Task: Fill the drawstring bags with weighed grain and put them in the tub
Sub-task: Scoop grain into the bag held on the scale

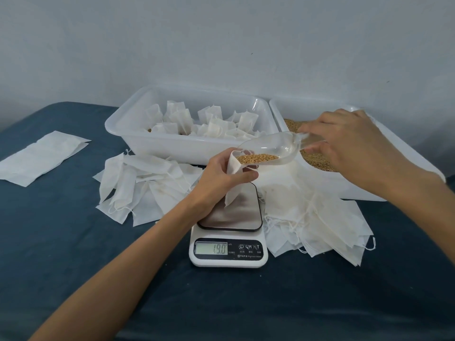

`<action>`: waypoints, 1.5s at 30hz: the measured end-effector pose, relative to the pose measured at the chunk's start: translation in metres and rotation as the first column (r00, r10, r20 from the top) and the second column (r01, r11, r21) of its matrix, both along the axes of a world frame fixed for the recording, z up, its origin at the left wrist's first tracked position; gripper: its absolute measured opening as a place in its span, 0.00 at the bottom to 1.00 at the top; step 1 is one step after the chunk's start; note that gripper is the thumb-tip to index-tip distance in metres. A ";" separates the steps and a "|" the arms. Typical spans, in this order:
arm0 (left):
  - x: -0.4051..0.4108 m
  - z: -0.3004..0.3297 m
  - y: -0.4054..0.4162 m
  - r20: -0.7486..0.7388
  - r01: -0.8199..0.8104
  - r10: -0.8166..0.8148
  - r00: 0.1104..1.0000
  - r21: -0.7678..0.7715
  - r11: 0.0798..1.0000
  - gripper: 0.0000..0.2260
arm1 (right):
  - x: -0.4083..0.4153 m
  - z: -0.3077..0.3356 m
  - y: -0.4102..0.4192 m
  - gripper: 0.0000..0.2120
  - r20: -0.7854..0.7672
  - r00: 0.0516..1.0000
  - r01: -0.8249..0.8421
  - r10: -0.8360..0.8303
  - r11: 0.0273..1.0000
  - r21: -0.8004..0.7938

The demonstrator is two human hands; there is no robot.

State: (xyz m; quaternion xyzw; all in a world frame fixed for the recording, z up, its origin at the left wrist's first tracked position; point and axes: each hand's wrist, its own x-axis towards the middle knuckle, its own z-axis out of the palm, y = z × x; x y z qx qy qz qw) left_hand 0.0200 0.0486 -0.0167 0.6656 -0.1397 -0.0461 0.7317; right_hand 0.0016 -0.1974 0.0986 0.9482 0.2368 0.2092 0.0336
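Observation:
My left hand point(221, 171) grips a white drawstring bag point(234, 190) by its open mouth, and the bag hangs down onto the steel platform of the kitchen scale point(230, 239), whose display reads 19.0. My right hand point(349, 141) holds the handle of a clear plastic scoop point(275, 148). The scoop tilts down to the left with brown grain at its lip, right at the bag's mouth. Behind the scale stands a white tub point(172, 143) holding several filled bags. To its right a second white tub point(394, 173) holds loose grain point(317, 161).
Empty white bags lie in a heap left of the scale point(140, 190) and in another heap to its right point(317, 222). A flat white sheet point(41, 156) lies at far left on the dark blue table cover point(73, 242). A grey wall rises behind the tubs.

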 end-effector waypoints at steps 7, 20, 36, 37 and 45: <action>-0.002 0.002 0.000 -0.018 -0.011 0.011 1.000 0.020 1.000 0.17 | 0.004 -0.003 -0.003 0.17 0.082 0.996 -0.045 0.046 0.999 -0.017; -0.001 0.001 0.001 -0.010 -0.005 0.005 1.000 0.010 1.000 0.17 | 0.009 0.002 0.001 0.13 0.246 0.960 -0.115 0.134 0.989 -0.089; -0.003 0.004 0.001 -0.008 -0.030 0.030 1.000 -0.001 1.000 0.17 | 0.013 -0.015 -0.005 0.12 -0.043 0.999 0.025 -0.020 0.993 0.115; -0.003 0.004 0.001 -0.005 -0.035 0.035 0.999 0.003 0.999 0.16 | 0.016 -0.017 -0.007 0.12 -0.078 0.997 0.023 -0.011 0.987 0.157; -0.001 0.004 0.002 -0.010 -0.060 0.060 0.998 -0.009 0.998 0.17 | 0.043 -0.034 -0.042 0.09 -0.226 0.972 0.177 -0.071 0.853 0.492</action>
